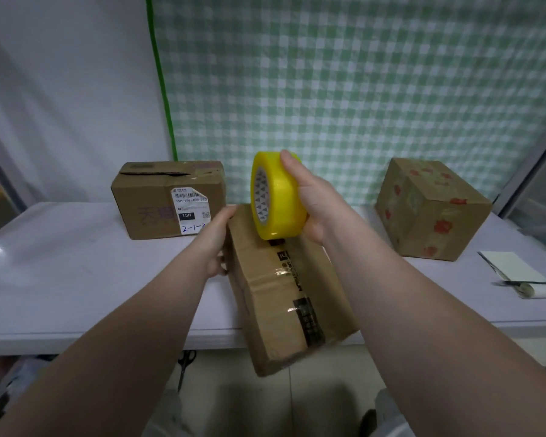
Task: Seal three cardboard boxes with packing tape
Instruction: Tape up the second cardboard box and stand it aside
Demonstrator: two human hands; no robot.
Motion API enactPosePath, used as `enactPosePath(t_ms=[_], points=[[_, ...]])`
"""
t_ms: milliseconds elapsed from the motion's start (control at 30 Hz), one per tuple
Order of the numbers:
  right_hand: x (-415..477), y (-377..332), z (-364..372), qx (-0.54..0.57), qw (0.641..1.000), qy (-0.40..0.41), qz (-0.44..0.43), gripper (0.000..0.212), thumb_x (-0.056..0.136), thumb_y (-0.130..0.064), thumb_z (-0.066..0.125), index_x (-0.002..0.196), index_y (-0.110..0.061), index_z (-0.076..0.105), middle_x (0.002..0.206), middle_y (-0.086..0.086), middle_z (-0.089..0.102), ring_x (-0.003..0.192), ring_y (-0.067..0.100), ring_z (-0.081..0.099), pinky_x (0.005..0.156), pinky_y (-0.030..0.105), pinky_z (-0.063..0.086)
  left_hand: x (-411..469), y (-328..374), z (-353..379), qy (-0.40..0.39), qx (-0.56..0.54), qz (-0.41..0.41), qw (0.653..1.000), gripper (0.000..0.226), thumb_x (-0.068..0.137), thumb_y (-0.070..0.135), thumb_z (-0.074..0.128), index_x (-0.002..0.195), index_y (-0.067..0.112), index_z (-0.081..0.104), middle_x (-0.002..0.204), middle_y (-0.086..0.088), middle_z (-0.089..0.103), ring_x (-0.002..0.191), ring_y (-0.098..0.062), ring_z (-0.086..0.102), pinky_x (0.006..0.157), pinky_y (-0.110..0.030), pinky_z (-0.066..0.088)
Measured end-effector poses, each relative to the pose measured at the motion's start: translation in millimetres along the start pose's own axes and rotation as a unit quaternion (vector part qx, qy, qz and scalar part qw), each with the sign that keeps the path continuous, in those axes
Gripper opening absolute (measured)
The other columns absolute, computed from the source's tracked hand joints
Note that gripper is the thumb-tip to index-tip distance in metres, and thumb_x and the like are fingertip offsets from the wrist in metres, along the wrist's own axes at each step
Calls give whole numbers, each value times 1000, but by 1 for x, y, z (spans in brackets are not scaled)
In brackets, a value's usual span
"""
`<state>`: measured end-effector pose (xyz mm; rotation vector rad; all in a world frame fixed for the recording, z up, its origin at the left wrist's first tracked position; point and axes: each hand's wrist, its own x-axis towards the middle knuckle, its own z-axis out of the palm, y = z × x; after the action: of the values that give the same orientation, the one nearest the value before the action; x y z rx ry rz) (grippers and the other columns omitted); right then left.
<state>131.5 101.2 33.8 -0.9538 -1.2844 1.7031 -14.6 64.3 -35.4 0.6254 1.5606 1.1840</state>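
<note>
Tape roll (278, 197), yellow, stands on its rim at far end of middle box (284, 294); contact w/ box top unclear. Box lies askew, near end overhanging table (76, 279) edge. R hand (312, 200) clamps roll from 3 o'clock, fingers curled over its top. L hand (216, 244) lies flat vs. box side at 9 o'clock, fingers straight. Labelled box (167, 200) sits at 10 o'clock, flaps slightly gaping; red-printed box (429, 209) at 2 o'clock, both apart from middle box. Scissors (185, 367) on floor, 7 o'clock.
</note>
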Motion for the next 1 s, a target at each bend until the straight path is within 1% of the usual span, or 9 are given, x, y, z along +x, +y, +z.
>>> enactPosePath(t_ms=[100,233,400,500,633,733,833,900,1000], points=[[12,19,-2,-13,999,21,28,45,86,-54,62,106,-14,63,98,8,70,92,26,68,90,47,53,4,-14,-4,4,65,3,998,54,91,50,53,136,23,46,137,-5,48,120,-27,47,105,-51,29],[18,24,-10,25,998,39,38,37,87,-54,60,93,-18,61,88,7,69,82,23,67,76,41,56,-2,-28,0,-18,191,142,971,52,80,44,68,126,31,47,138,-1,43,119,-17,46,96,-33,41],[18,28,-7,-14,999,19,22,32,87,-51,61,91,-20,64,87,5,71,84,22,69,84,43,56,-28,-40,6,-42,512,247,821,83,82,60,58,149,22,26,158,-2,10,144,-26,10,117,-40,18],[16,31,-11,-16,1000,9,9,29,87,-49,62,91,-20,64,89,4,72,86,21,70,88,44,55,-51,-42,7,-103,610,243,747,110,71,83,44,152,17,10,160,1,3,147,-23,1,116,-50,17],[14,37,-13,-27,1000,12,-7,35,86,-50,63,103,-19,63,106,5,70,100,23,67,94,47,52,-83,-51,8,-136,685,278,660,129,58,92,44,152,14,1,161,1,-4,147,-18,-4,118,-46,17],[11,40,-12,-39,999,26,-19,49,81,-57,66,113,-20,61,115,3,67,106,22,65,98,48,49,-96,-60,12,-134,709,288,629,127,64,85,51,152,16,-9,160,0,-15,147,-17,-10,120,-40,13],[8,41,-10,-32,999,18,-19,27,88,-52,60,94,-26,60,103,1,69,98,19,67,94,45,53,-96,-63,12,-103,715,318,614,115,71,81,48,152,18,-5,161,0,-9,148,-18,-4,115,-38,22],[7,42,-10,-38,999,29,-20,27,88,-53,60,96,-27,59,107,1,67,101,19,66,96,45,51,-94,-61,13,-99,720,325,605,109,74,80,43,153,19,-1,161,1,-5,148,-18,0,112,-39,28],[5,42,-9,-61,997,42,-34,69,71,-64,68,121,-19,57,122,3,64,112,21,61,101,47,47,-87,-57,17,-97,731,318,596,105,76,80,41,153,19,3,161,1,0,148,-18,4,110,-40,31]])
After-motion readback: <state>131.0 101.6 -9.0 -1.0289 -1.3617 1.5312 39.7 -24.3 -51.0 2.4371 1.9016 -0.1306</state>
